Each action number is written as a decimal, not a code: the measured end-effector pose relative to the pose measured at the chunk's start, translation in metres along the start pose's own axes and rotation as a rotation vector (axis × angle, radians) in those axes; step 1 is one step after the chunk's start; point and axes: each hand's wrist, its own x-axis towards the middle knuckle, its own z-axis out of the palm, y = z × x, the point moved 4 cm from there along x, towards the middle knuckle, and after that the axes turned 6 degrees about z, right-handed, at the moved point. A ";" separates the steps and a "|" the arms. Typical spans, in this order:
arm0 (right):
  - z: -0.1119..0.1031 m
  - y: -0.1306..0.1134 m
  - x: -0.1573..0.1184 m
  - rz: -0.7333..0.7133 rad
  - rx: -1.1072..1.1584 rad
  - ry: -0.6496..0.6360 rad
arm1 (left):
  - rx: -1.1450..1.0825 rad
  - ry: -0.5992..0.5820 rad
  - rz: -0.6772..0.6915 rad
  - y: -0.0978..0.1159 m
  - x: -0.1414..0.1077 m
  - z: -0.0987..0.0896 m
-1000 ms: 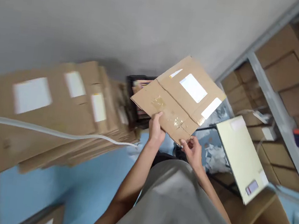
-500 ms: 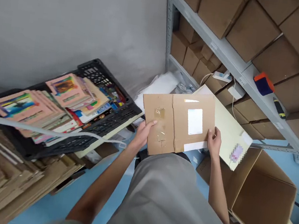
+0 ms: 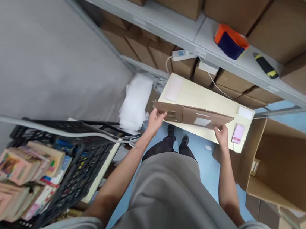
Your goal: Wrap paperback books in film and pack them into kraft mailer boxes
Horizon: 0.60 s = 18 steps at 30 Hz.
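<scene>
A flat brown cardboard piece [image 3: 189, 114] with a white label and clear tape is held between both hands, tilted so that its face looks foreshortened. At its left end, my left hand [image 3: 155, 121] pinches the lower edge. My right hand [image 3: 222, 134] grips the lower right corner. Beneath and behind the cardboard lies a pale yellow board [image 3: 206, 95] with white paper pieces at its ends. A phone with a pink screen [image 3: 238, 134] rests on the board, right of my right hand.
A black crate [image 3: 78, 168] with stacked booklets [image 3: 16, 166] stands at lower left. White sheets [image 3: 135, 103] are left of the board. A large open carton [image 3: 284, 165] is at right. The shelf [image 3: 167, 24] holds boxes, an orange-and-blue item [image 3: 231, 42] and a cutter [image 3: 265, 66].
The view has turned toward the shelf and the board. The cardboard has tipped from facing the camera to a steep slant, still in both hands.
</scene>
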 end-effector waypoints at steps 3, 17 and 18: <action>-0.008 0.017 -0.004 0.102 0.026 0.122 | 0.013 -0.137 -0.010 -0.010 0.032 0.037; 0.001 0.000 -0.071 0.207 0.021 0.224 | -0.073 -0.622 0.015 -0.008 0.076 0.093; 0.000 -0.004 -0.077 0.213 0.016 0.249 | -0.066 -0.603 0.015 -0.006 0.074 0.091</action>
